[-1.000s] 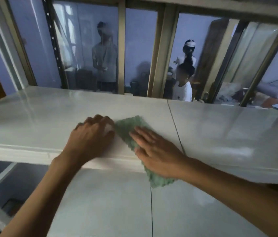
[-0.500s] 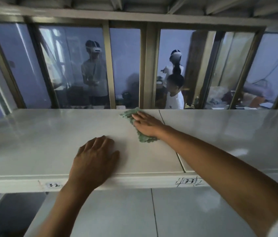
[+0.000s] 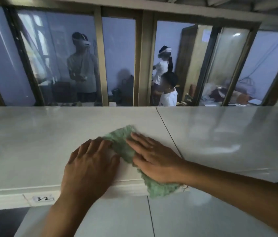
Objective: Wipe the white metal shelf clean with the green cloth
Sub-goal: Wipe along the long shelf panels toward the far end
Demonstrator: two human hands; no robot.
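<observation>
The right hand (image 3: 153,161) lies flat with straight fingers on the green cloth (image 3: 126,147) near the front edge of the white metal shelf (image 3: 32,142), and the left hand (image 3: 92,166) rests beside it, maybe touching the cloth.

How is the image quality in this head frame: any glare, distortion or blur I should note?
Head view: dim, bluish light; the white metal shelf carries soft glare streaks at right; wide-angle lens bows the window frame; people behind the glass look hazy; both hands, left hand and right hand, and the green cloth stay reasonably sharp.
</observation>
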